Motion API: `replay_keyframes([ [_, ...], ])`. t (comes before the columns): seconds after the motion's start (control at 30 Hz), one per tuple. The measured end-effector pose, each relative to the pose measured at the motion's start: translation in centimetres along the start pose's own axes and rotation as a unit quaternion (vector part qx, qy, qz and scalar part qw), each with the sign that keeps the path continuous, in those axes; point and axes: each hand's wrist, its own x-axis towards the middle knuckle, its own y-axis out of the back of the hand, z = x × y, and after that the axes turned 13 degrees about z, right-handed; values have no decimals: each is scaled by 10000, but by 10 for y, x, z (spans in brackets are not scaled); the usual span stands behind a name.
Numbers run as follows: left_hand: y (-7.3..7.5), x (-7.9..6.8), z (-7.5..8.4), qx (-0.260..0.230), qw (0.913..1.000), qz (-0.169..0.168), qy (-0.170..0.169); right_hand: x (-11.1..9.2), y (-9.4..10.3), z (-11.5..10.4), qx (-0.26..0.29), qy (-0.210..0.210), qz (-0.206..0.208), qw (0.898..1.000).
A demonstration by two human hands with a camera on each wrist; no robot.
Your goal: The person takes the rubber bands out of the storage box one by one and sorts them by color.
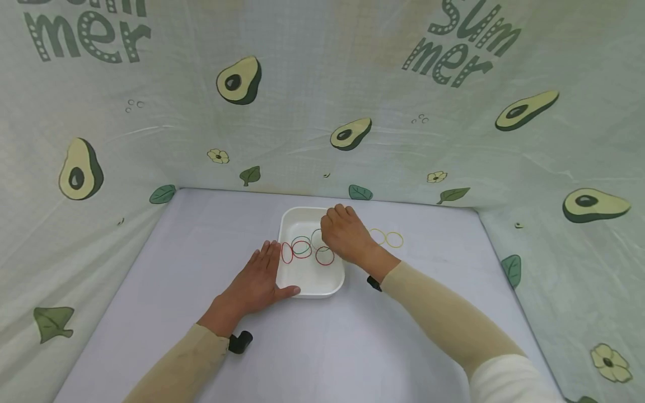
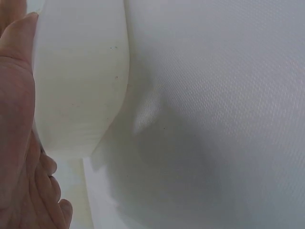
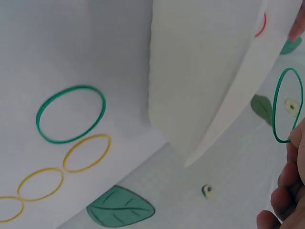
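A white tray (image 1: 314, 282) stands on the table. My left hand (image 1: 259, 282) lies along its left side, fingers straight, with the thumb at the front rim; the palm faces the tray wall in the left wrist view. Over the tray's right side, my right hand (image 1: 347, 234) pinches a green rubber band (image 3: 275, 109) between thumb and finger, and the loop hangs free. Inside the tray are a red rubber band (image 1: 282, 253) by the left wall, a green rubber band (image 1: 301, 236) overlapping another red one (image 1: 302, 258), and a red one (image 1: 325, 265) farther right.
Several yellow rubber bands (image 3: 109, 143) lie in a row on the table right of the tray. Beside them is a green rubber band (image 3: 104, 105), covered by my right hand in the head view. A patterned cloth (image 1: 297, 151) rises behind the white tabletop (image 1: 216, 224).
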Motion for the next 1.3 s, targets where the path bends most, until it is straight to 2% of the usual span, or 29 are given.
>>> replay_keyframes([
  [0.17,0,-1,0,0,10000,13,18,-13,11,30,-211,-200,229,9993],
  [0.37,-1,-1,0,35,10000,68,-35,-45,14,56,-282,-572,-129,9979],
  [0.47,-2,0,-1,59,10000,62,-51,-63,13,64,-323,-654,-157,9972],
  [0.63,-4,0,-2,108,9999,-47,-7,-89,8,69,-345,-763,-387,9957],
  [0.87,-3,0,-1,30,10000,29,-11,-116,-2,65,-296,-889,-841,9920],
  [1.3,-1,1,1,21,10000,-19,57,-134,-17,64,-159,-1154,-1274,9850],
])
